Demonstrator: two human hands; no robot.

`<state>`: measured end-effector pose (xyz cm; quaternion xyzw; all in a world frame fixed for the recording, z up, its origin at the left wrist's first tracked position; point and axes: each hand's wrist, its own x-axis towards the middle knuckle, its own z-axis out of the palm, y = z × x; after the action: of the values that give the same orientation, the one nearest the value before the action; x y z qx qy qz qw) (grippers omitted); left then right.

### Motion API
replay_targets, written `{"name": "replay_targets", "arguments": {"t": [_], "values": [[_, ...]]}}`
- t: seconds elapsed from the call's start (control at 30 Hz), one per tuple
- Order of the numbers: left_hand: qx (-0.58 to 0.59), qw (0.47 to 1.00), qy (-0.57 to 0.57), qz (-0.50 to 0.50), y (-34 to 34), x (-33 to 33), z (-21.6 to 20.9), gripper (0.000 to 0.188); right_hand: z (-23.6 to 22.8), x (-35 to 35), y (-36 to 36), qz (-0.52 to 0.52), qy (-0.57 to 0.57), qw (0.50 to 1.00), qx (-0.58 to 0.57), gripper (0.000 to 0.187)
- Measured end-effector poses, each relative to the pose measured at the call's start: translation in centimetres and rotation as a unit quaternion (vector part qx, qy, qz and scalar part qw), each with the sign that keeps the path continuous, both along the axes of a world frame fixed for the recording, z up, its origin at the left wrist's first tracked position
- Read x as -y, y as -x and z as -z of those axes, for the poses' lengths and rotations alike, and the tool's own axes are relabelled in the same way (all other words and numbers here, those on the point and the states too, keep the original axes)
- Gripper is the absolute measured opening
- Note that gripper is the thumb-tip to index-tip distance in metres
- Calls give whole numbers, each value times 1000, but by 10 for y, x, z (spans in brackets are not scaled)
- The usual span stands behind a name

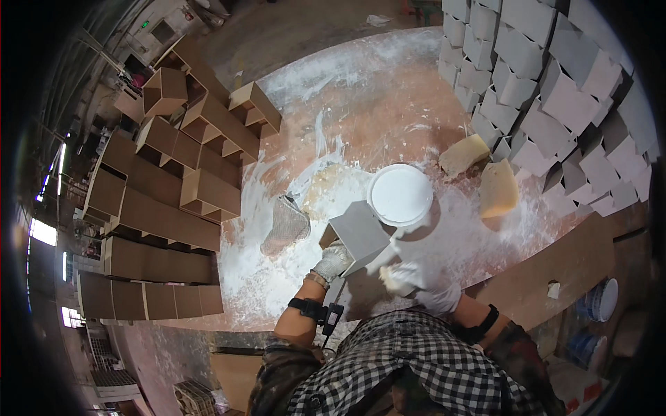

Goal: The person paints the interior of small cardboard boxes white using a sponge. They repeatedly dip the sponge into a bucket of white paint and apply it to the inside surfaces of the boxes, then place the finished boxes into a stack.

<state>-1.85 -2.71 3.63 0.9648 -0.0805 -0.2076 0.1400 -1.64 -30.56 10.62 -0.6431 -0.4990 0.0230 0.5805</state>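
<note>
My left hand, in a white-smeared glove, grips a small open box by its near left side; the faces I can see are coated greyish white. Close to the box's right, my gloved right hand is blurred by motion and holds a pale yellowish sponge piece. Just beyond the box stands a round white bucket of white liquid. Two yellow sponge blocks lie on the table to the bucket's right. To the left of the box is a crumpled mesh cloth, wet with white.
Brown uncoated boxes are stacked along the table's left side. A tall stack of white-coated boxes rises at the right. White smears cover the reddish table. A brown board and paint buckets stand at the lower right.
</note>
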Motion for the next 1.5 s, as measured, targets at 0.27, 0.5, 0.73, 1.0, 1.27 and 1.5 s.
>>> {"name": "replay_targets", "arguments": {"t": [0.27, 0.5, 0.73, 1.0, 1.27, 1.5], "values": [[195, 976, 46, 80, 9, 8, -50, 42, 5, 62, -8, 120, -27, 898, -422, 27], [112, 840, 508, -157, -1, 26, -69, 43, 62, 66, -37, 72, -157, 774, -610, 20], [-150, 342, 894, -248, 6, 33, -88, 41, 61, 76, -34, 177, -49, 908, -377, 25], [-14, 660, 697, -280, 13, 15, -102, 35, 24, 61, -29, 171, -53, 870, -459, 24], [-112, 559, 700, -430, 8, -11, -94, 33, -101, -60, -58, 144, 83, 969, 182, 45], [-112, 567, 708, -406, -8, -47, -11, 32, -41, -159, -65, 146, 321, 891, 287, 63]]}}
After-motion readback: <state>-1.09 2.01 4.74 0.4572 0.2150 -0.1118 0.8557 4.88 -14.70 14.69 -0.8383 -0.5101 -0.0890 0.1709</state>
